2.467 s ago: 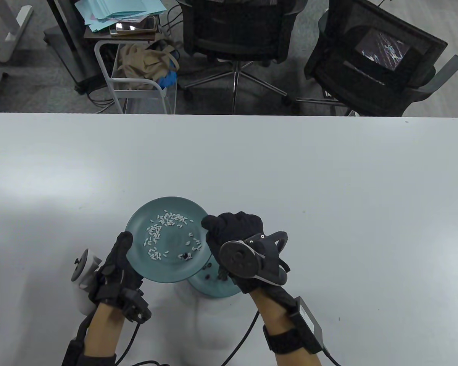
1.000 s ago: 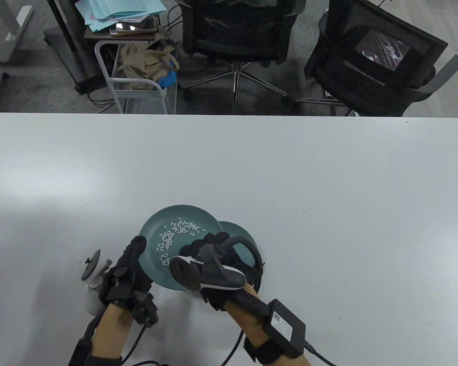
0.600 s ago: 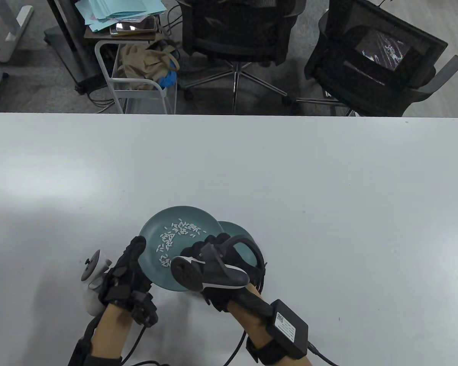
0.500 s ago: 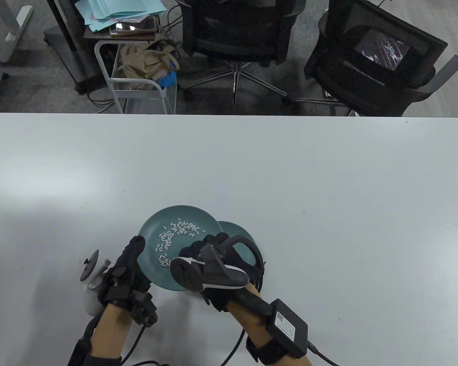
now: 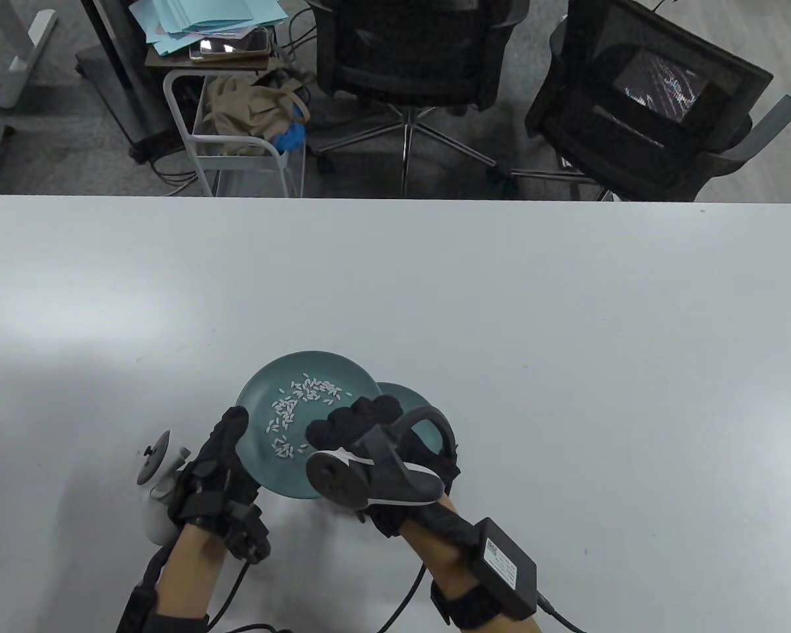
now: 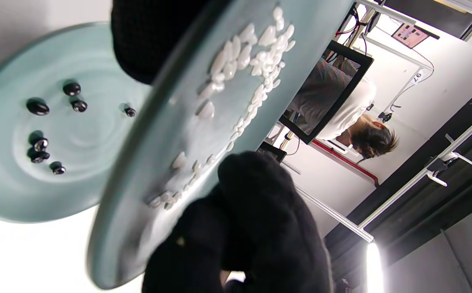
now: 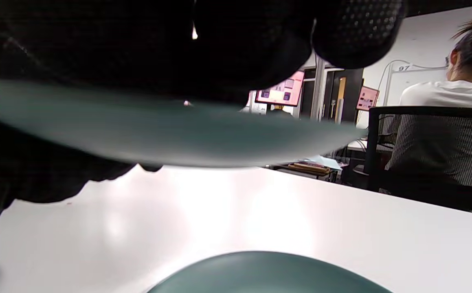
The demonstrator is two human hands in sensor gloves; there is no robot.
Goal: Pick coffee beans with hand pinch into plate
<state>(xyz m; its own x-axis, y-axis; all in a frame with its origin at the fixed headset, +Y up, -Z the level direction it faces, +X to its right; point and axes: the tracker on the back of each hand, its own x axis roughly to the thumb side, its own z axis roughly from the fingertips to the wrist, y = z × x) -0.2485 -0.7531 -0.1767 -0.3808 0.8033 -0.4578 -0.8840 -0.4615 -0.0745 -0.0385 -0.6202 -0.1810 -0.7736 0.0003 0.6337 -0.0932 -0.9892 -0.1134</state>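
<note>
My left hand (image 5: 232,432) grips the left rim of a teal plate (image 5: 343,376) and holds it tilted above the table. White grains (image 5: 303,395) lie scattered on it. My right hand (image 5: 346,425) grips the same plate at its right near rim, with fingers over the edge (image 7: 187,44) and the rim (image 7: 203,138) seen edge on. A second teal plate (image 5: 412,399) lies on the table under it. In the left wrist view this lower plate (image 6: 3,195) holds several dark coffee beans (image 6: 38,108). My left thumb (image 6: 256,211) presses on the upper plate (image 6: 170,101).
The white table (image 5: 567,330) stretches far and right of the plates. Two office chairs (image 5: 409,53) and a wire cart (image 5: 237,132) stand beyond its far edge. The lower plate also shows at the bottom of the right wrist view (image 7: 268,272).
Since 2.5 s ago the held plate shifted right over the lower plate, and the dark beans at its near edge are gone from it. In the last half second it barely moved.
</note>
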